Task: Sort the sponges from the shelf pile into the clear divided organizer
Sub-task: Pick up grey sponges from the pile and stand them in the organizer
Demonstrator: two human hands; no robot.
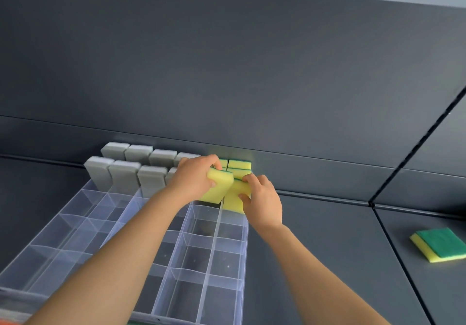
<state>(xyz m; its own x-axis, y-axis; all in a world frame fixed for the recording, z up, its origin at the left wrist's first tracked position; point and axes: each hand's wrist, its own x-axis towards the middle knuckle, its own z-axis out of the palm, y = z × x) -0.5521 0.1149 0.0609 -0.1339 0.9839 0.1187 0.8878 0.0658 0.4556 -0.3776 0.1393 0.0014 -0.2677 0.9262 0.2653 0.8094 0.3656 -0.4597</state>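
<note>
Here, near the middle of the frame, the left hand (194, 177) curls round a yellow sponge (219, 187), held tilted over the far end of the clear divided organizer (213, 251). Just right of it, the right hand (263, 199) pinches a second yellow sponge (234, 199) standing in the organizer's right column. Behind them sit more yellow-and-green sponges (239, 165); to the left, grey sponges (124, 173) stand upright in two rows. At the right edge, a loose green-topped sponge (438, 244) lies flat on the dark shelf (327, 249).
</note>
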